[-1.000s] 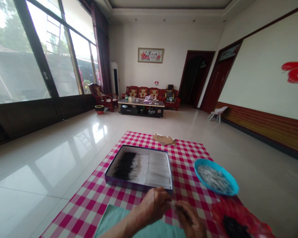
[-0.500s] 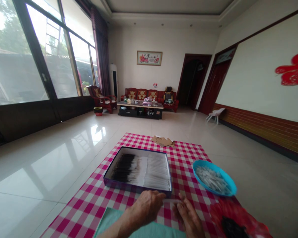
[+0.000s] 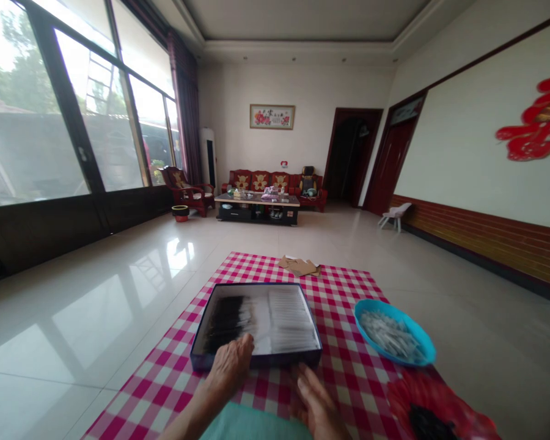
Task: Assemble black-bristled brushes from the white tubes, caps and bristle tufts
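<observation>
**Left hand** (image 3: 229, 366): over the near rim of the box, the nearer hand to the contents.
**Left fingers** (image 3: 244, 345): loosely together, tips bent down just inside the box; the back of the hand hides them, so I cannot tell whether they have hold of anything.
**Right hand** (image 3: 314, 406): just off the near rim, toward the right corner, and farther from the contents.
**Right fingers** (image 3: 305, 382): spread wide, with nothing visible in them.
**Box** (image 3: 256, 284): shallow, dark-rimmed, lying flat and square to the person.
**Thin white sticks** (image 3: 291, 321): packed in rows inside the box, long axis running left to right, filling its right part.
**Dark bristle tips** (image 3: 227, 321): at the left ends of the rows, directly ahead of the left fingers.
**Checked cloth** (image 3: 348, 366): pink and white, spread under the box.
**Green cloth** (image 3: 252, 425): nearer the person than the box, under the forearms.
**Blue bowl** (image 3: 421, 345): right of the box, tilted, holding a heap of small white pieces (image 3: 387, 335).
**Red flowered cloth** (image 3: 407, 397): beyond the bowl's near side, right of the box, with a dark tuft (image 3: 428, 425) on it.
**Brown card scraps** (image 3: 297, 266): just past the far rim of the box.
</observation>
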{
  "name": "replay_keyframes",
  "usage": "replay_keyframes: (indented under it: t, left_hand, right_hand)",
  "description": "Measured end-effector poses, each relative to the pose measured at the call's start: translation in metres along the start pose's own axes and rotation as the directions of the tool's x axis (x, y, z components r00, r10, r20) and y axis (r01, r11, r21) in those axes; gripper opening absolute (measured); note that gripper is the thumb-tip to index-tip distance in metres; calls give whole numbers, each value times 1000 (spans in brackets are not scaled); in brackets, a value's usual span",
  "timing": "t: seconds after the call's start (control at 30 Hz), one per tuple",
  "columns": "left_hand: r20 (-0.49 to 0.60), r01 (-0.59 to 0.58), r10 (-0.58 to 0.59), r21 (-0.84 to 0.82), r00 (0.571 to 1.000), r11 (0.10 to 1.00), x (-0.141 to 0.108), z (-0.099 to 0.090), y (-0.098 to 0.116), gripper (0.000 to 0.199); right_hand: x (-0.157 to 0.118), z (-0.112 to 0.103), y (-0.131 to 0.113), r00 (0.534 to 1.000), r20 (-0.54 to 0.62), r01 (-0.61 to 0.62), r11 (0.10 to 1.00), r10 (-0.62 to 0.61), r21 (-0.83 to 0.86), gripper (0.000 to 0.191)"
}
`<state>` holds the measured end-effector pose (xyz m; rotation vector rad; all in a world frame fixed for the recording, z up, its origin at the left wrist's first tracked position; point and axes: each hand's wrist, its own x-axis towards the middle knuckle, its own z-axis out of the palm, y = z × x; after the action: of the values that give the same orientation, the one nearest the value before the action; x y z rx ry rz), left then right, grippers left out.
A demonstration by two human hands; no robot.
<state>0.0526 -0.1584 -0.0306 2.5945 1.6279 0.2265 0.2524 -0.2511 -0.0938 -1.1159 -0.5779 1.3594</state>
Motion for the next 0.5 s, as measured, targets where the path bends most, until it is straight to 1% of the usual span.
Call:
replay_keyframes:
  t: [0.07, 0.13, 0.23, 0.3, 0.37, 0.4, 0.43, 0.5]
  left_hand:
    - [-16, -67, 66, -85, 998, 994, -3, 6, 17, 23]
    - [-40, -101, 96, -165, 995, 981, -3, 9, 36, 23]
    - [-49, -66, 55, -247, 997, 967, 7, 10, 66, 26]
    - [-32, -10, 0, -308, 999, 951, 20, 9, 84, 29]
    - [-21, 36, -46, -359, 999, 933, 36, 8, 96, 31]
    - [-17, 50, -61, -379, 998, 924, 45, 8, 100, 32]
    - [-9, 64, -74, -402, 997, 913, 53, 8, 104, 33]
    - [0, 81, -90, -446, 996, 891, 65, 9, 107, 33]
  right_hand:
    - [3, -3, -9, 999, 0, 51, 997, -51, -49, 64]
    - [8, -4, -18, 990, -8, 140, 985, -141, -102, 63]
    - [14, -5, -27, 972, -40, 225, 965, -232, -132, 62]
    - [17, -4, -28, 966, -93, 228, 963, -242, -141, 63]
    - [16, -3, -22, 960, -107, 233, 953, -257, -196, 62]
    - [13, -1, -18, 957, -79, 254, 937, -279, -239, 61]
    - [10, 1, -12, 951, -28, 288, 914, -309, -286, 60]
    - [4, 8, 3, 915, 85, 395, 832, -395, -389, 62]
